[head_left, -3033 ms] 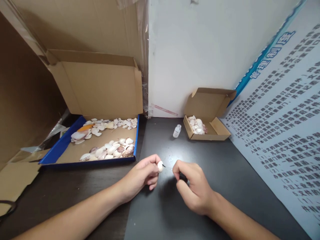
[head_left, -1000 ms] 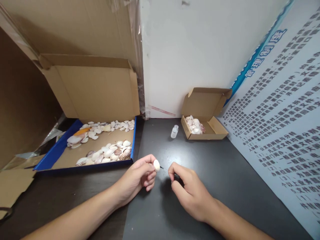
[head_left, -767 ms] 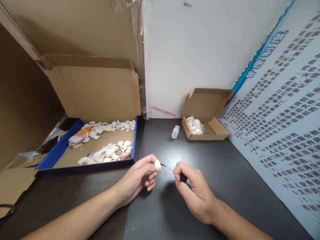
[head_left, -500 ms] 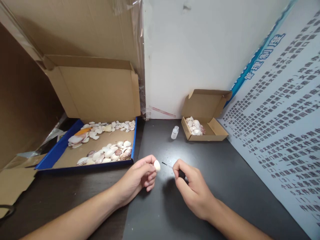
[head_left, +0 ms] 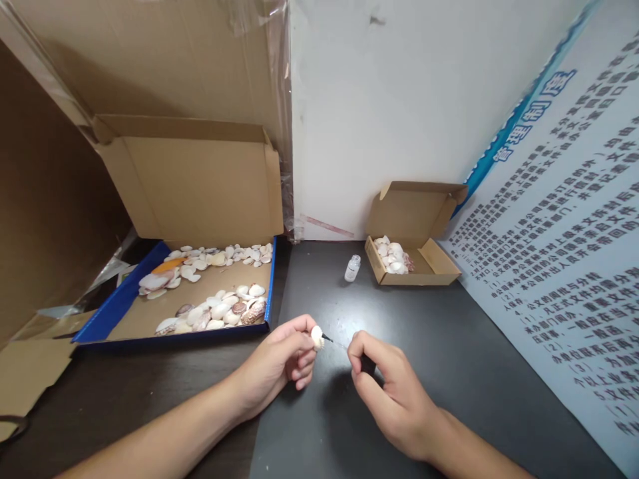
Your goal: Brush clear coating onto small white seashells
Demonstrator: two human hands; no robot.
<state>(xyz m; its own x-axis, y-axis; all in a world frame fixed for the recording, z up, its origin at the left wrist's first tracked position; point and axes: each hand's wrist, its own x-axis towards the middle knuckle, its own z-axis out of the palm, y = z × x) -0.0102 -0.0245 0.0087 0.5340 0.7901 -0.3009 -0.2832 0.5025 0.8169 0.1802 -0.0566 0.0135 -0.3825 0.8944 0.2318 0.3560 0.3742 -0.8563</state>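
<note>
A small white ribbed seashell [head_left: 317, 337] is pinched between the thumb and fingers of my left hand [head_left: 287, 356], above the dark table. My right hand [head_left: 392, 392] is closed round the black cap of a thin applicator brush [head_left: 333, 342]. The brush points left, and its dark tip is at the shell's right edge, seemingly touching it. Farther back, a small clear glass bottle [head_left: 352, 269] with a pale label stands upright without a cap.
At left, an open blue-edged cardboard box [head_left: 170, 314] holds many white and brownish shells in groups, with an orange piece among them. A smaller open cardboard box [head_left: 424, 278] with white shells stands at back right. A printed poster [head_left: 559, 219] leans along the right side.
The brush tip has come from a short gap right of the shell to its edge. The shell has turned a little in my left hand. The whole view has shifted slightly.
</note>
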